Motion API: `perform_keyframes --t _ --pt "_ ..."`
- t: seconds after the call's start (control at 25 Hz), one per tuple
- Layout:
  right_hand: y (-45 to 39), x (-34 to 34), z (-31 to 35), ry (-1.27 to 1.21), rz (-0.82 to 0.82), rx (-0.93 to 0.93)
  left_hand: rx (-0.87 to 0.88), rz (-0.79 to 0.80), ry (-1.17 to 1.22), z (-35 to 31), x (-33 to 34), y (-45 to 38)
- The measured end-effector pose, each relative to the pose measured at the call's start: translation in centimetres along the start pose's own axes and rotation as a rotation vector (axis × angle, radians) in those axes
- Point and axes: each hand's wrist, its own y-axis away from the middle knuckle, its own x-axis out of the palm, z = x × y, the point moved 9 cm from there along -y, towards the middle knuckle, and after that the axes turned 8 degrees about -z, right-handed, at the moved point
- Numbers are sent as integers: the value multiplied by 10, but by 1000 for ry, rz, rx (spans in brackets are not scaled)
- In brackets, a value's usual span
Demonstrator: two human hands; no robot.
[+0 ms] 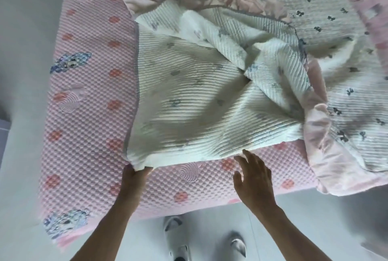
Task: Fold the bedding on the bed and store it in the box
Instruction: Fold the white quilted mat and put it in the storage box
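A white quilted blanket (199, 97) with faint grey bow prints lies rumpled on the bed, part of it turned over onto itself. Its patterned side with dark bows and a pink ruffled border (321, 139) shows at the back and right. My left hand (135, 179) grips the blanket's near left corner at the bed's front edge. My right hand (254, 179) hovers just below the blanket's near edge, fingers spread and relaxed, holding nothing. No box is in view.
The bed carries a pink bubble-textured mattress cover (84, 118) with red flowers and cartoon prints. The pale floor (315, 229) runs in front of the bed, where my slippered feet (182, 239) stand. The ruffled border hangs over the bed's front right edge.
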Motion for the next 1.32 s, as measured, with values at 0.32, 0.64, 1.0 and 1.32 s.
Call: perform_keyframes --t 0.32,0.64,1.0,1.32 --pt "-1 -50 -11 -146 -256 130 -508 289 749 -23 -17 78" --pt "63 42 -62 -874 89 1253 -546 -205 -137 108 -42 83" --pt "122 81 71 -1639 785 1469 -738 194 222 57 0 144" --pt "79 51 110 -2132 563 1422 -642 75 180 41 -25 129"
